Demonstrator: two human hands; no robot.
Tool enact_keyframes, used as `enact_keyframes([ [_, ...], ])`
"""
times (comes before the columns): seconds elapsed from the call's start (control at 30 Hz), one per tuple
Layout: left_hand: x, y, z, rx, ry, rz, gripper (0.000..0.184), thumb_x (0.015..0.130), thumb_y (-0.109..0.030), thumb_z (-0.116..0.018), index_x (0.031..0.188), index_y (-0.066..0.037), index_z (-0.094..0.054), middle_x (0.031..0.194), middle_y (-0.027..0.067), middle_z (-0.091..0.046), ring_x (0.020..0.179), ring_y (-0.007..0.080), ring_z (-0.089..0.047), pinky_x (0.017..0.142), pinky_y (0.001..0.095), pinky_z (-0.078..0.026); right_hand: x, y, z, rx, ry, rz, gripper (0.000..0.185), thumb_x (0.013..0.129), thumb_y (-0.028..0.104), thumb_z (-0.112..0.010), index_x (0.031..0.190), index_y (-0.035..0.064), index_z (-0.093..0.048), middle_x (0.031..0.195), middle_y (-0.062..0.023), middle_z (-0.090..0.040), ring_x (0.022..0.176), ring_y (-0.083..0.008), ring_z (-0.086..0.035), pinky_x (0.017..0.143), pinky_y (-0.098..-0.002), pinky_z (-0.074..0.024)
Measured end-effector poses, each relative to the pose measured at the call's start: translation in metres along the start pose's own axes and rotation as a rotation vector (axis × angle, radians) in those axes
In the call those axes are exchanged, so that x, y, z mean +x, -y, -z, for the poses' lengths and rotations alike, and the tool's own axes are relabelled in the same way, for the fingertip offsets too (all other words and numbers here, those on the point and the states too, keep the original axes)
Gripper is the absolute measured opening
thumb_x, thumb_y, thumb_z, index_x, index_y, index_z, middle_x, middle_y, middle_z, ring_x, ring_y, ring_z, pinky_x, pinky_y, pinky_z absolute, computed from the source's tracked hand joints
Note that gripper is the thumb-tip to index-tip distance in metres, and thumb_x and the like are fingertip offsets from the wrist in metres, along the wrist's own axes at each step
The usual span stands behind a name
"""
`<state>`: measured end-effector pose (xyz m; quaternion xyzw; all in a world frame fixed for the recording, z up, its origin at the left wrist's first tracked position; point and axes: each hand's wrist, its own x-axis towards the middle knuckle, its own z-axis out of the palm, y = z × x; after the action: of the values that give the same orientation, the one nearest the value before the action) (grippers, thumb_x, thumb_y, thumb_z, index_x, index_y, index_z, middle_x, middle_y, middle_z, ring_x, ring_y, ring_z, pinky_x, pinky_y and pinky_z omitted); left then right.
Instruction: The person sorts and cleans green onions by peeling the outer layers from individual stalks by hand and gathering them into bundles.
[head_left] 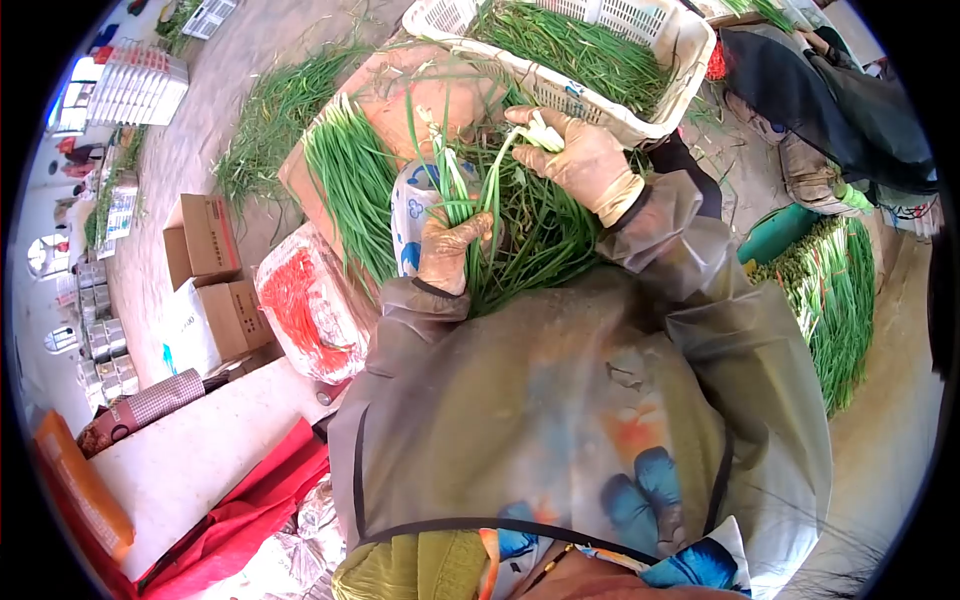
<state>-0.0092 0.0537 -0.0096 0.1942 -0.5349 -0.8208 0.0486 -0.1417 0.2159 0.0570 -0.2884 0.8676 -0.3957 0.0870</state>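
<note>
In the head view my left hand [452,248], in a thin stained glove, is closed round a small bunch of green stalks [460,195] with pale ends up. My right hand [575,160], in a yellowish glove, pinches the white ends of some stalks [540,133], to the right of and above my left hand. Loose green stalks [545,235] lie in a heap below both hands. A neat row of green stalks [350,180] lies on the cardboard [390,90] to the left. A white and blue patterned object [408,215] sits just behind my left hand.
A white crate [690,70] of green stalks stands ahead. At right, a green container [780,235] and bundled stalks [835,310] lie below another person's legs [820,110]. At left are red ties [300,305] in plastic, a cardboard box [205,240] and a white board [210,440].
</note>
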Motion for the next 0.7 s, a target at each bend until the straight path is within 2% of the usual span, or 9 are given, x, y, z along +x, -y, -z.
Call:
enact_keyframes([
  [0.07, -0.001, -0.003, -0.006, -0.070, -0.007, -0.002, 0.025, 0.073, 0.004, -0.065, 0.095, -0.001, -0.054, 0.075, 0.0064, -0.060, 0.059, 0.0135, -0.055, 0.052, 0.0234, -0.043, 0.008, -0.025, -0.021, 0.486, -0.172, 0.114, 0.039, 0.077, 0.024, -0.068, 0.109, 0.0060, -0.056, 0.080, -0.0075, -0.064, 0.070, -0.0187, -0.061, 0.064, -0.0294, -0.0483],
  [0.13, -0.005, -0.007, -0.007, -0.155, 0.047, 0.014, 0.023, 0.073, 0.003, -0.065, 0.094, -0.001, -0.055, 0.074, 0.0061, -0.060, 0.059, 0.0131, -0.055, 0.052, 0.0232, -0.043, 0.013, -0.033, -0.014, 0.857, -0.072, -0.126, 0.034, 0.077, 0.017, -0.068, 0.107, 0.0035, -0.057, 0.080, -0.0041, -0.064, 0.066, -0.0120, -0.057, 0.060, -0.0250, -0.0467],
  [0.27, -0.009, -0.004, -0.018, -0.225, 0.140, 0.147, 0.026, 0.080, -0.005, -0.062, 0.104, -0.001, -0.054, 0.081, 0.0056, -0.060, 0.068, 0.0134, -0.056, 0.059, 0.0239, -0.045, 0.019, -0.032, -0.026, 0.943, 0.289, -0.159, 0.027, 0.079, 0.018, -0.066, 0.098, -0.0004, -0.061, 0.080, -0.0047, -0.063, 0.064, -0.0115, -0.056, 0.059, -0.0234, -0.0468],
  [0.3, -0.009, -0.008, -0.020, -0.226, 0.144, 0.143, 0.026, 0.080, -0.005, -0.062, 0.104, -0.001, -0.054, 0.081, 0.0056, -0.060, 0.068, 0.0134, -0.056, 0.059, 0.0239, -0.045, 0.021, -0.036, -0.025, 0.954, 0.222, -0.081, 0.025, 0.079, 0.018, -0.066, 0.094, -0.0011, -0.061, 0.081, -0.0061, -0.063, 0.066, -0.0130, -0.057, 0.060, -0.0240, -0.0474],
  [0.4, -0.011, -0.006, -0.010, -0.310, 0.111, 0.131, 0.032, 0.084, -0.016, -0.059, 0.114, -0.006, -0.050, 0.087, 0.0066, -0.059, 0.074, 0.0142, -0.055, 0.062, 0.0247, -0.046, 0.048, -0.077, 0.000, 0.665, -0.098, 0.046, 0.032, 0.084, 0.025, -0.060, 0.100, -0.0019, -0.059, 0.086, -0.0121, -0.065, 0.073, -0.0197, -0.062, 0.061, -0.0286, -0.0492],
  [0.47, -0.015, -0.015, -0.009, -0.310, 0.098, 0.135, 0.035, 0.086, -0.019, -0.057, 0.117, -0.007, -0.049, 0.086, 0.0063, -0.059, 0.071, 0.0138, -0.054, 0.060, 0.0232, -0.044, 0.045, -0.045, 0.050, -0.234, -0.306, -0.250, 0.049, 0.076, 0.040, -0.064, 0.107, 0.0023, -0.057, 0.094, -0.0148, -0.064, 0.084, -0.0261, -0.062, 0.075, -0.0333, -0.0478],
  [0.53, -0.014, -0.015, -0.006, -0.312, 0.112, 0.113, 0.036, 0.087, -0.021, -0.056, 0.119, -0.007, -0.049, 0.086, 0.0062, -0.059, 0.070, 0.0135, -0.053, 0.060, 0.0228, -0.043, 0.047, -0.063, 0.061, -0.308, -0.423, -0.276, 0.057, 0.075, 0.051, -0.060, 0.108, 0.0040, -0.057, 0.096, -0.0156, -0.064, 0.090, -0.0306, -0.060, 0.082, -0.0360, -0.0455],
  [0.6, -0.011, -0.014, -0.005, -0.315, 0.133, 0.099, 0.037, 0.088, -0.023, -0.055, 0.120, -0.007, -0.048, 0.085, 0.0061, -0.059, 0.069, 0.0132, -0.052, 0.059, 0.0224, -0.043, 0.056, -0.106, 0.041, 0.419, -0.245, -0.132, 0.042, 0.078, 0.033, -0.065, 0.106, 0.0029, -0.058, 0.087, -0.0121, -0.064, 0.079, -0.0210, -0.061, 0.071, -0.0305, -0.0487],
  [0.7, -0.006, -0.008, -0.006, -0.196, 0.206, 0.175, 0.041, 0.090, -0.032, -0.050, 0.121, -0.005, -0.047, 0.086, 0.0067, -0.059, 0.067, 0.0121, -0.052, 0.058, 0.0218, -0.043, 0.025, -0.031, 0.021, 0.654, 0.199, -0.087, 0.027, 0.079, 0.018, -0.066, 0.098, 0.0002, -0.059, 0.083, -0.0069, -0.063, 0.068, -0.0143, -0.058, 0.064, -0.0258, -0.0488],
])
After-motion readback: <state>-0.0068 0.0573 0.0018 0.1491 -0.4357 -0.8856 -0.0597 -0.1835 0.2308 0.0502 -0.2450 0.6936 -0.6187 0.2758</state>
